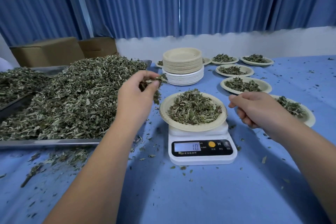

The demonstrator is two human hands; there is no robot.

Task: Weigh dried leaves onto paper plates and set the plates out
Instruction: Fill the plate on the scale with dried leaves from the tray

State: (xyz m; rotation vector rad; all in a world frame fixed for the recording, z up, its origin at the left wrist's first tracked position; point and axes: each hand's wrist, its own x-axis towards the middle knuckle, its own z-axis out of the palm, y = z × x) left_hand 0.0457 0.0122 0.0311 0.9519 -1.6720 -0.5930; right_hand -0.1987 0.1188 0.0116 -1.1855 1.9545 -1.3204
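A paper plate (164,112) heaped with dried leaves (193,108) sits on a white digital scale (201,148) whose display reads 10. My left hand (135,94) hovers left of the plate, above the tray's edge, and pinches a small bunch of dried leaves (156,81). My right hand (254,110) is just right of the plate with fingers loosely curled; nothing shows in it. A big pile of dried leaves (76,96) fills a metal tray (51,143) on the left.
A tall stack of paper plates (182,66) stands behind the scale. Several filled plates (245,85) line the right side and back of the blue table (200,196). Leaf crumbs litter the cloth. Cardboard boxes (47,51) and blue curtains are behind.
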